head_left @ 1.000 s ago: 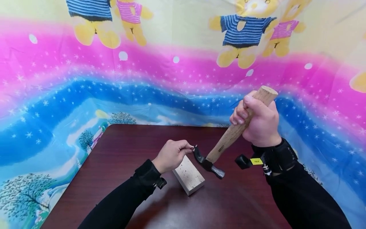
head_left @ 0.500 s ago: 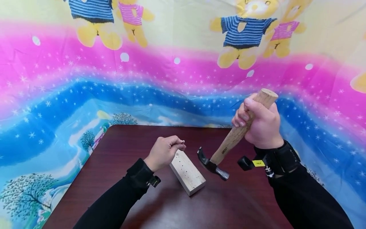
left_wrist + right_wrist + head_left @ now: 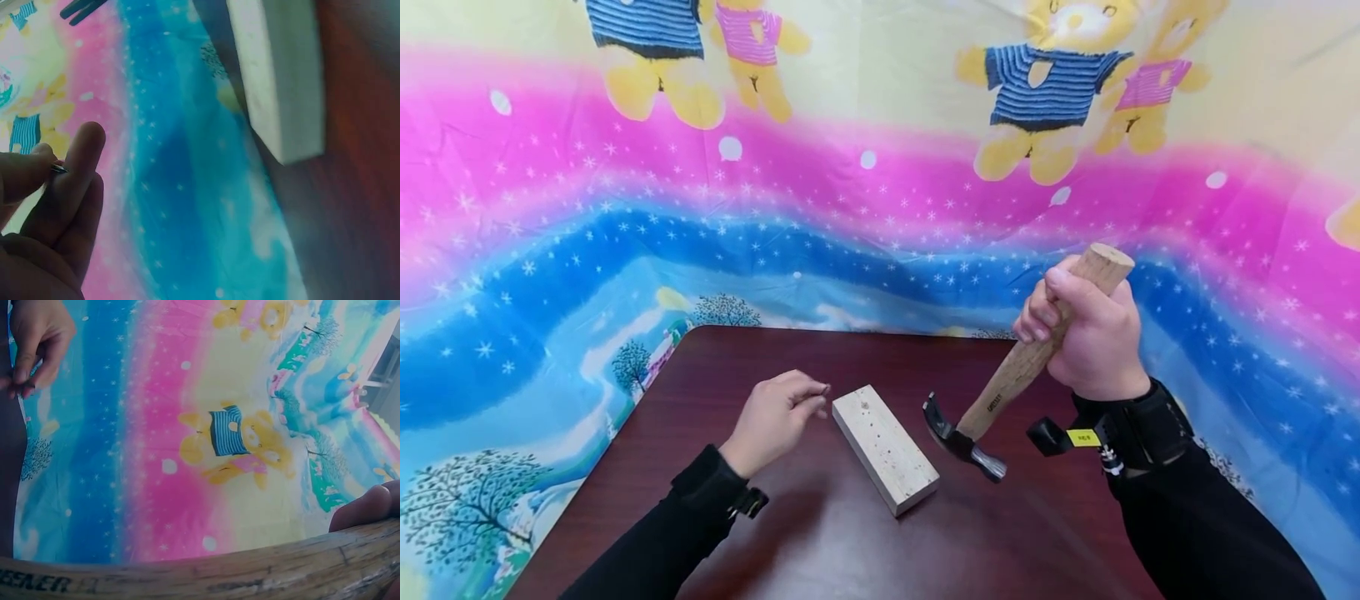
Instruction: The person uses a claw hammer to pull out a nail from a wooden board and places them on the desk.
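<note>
My right hand grips the wooden handle of a claw hammer, holding it above the table with its head down and its claw toward the left. In the right wrist view the hammer handle crosses the bottom, with a fingertip over it. To the left, my left hand pinches a small nail between thumb and forefinger; only its shiny metal end shows. Between the hands, a pale wooden block with several small dark holes in its top lies on the table. My left fingertips are just off the block's far left corner.
The dark red-brown table carries the block. Its far edge meets a hanging cloth printed with bears, snowflakes and trees. Black cameras are strapped to both wrists, the right one sticking out near the hammer handle.
My left hand has drawn away from the hammer's claw, moving left past the block's far end and uncovering its top. The right hand and hammer have sunk slightly and shifted a little right.
</note>
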`<action>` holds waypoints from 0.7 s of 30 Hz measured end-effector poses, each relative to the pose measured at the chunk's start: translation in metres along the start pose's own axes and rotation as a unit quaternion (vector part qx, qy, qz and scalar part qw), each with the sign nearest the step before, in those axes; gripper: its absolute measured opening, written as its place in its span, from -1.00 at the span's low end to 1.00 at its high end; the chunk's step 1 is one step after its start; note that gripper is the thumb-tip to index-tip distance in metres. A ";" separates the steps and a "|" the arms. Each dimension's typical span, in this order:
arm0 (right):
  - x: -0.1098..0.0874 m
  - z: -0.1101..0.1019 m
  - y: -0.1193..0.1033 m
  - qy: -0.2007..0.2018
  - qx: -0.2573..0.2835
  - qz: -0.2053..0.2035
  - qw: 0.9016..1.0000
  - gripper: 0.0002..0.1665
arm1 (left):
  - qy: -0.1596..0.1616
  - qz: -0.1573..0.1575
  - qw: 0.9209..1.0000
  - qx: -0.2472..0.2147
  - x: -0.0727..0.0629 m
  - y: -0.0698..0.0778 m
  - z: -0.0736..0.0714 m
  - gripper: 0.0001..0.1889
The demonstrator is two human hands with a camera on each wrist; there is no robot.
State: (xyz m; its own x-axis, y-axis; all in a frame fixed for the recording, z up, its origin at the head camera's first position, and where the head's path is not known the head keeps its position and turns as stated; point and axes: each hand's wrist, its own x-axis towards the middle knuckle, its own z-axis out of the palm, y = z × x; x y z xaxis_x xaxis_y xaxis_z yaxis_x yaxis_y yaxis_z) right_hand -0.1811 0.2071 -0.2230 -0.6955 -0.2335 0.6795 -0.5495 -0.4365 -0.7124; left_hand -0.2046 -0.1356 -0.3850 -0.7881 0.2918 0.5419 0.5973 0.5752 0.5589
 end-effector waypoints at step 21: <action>-0.002 -0.014 0.011 -0.014 -0.015 0.006 1.000 -0.67 | -0.183 -0.291 0.934 0.091 -0.119 -0.019 -0.033 -0.74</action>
State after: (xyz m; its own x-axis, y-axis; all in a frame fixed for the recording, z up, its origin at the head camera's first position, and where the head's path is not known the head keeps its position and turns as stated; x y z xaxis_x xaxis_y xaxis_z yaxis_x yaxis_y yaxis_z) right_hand -0.1917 0.2150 -0.2347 -0.6894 -0.2628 0.6751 -0.5548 -0.4077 -0.7252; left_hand -0.1174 -0.2067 -0.4391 -0.9895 0.1117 -0.0913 0.0421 0.8291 0.5575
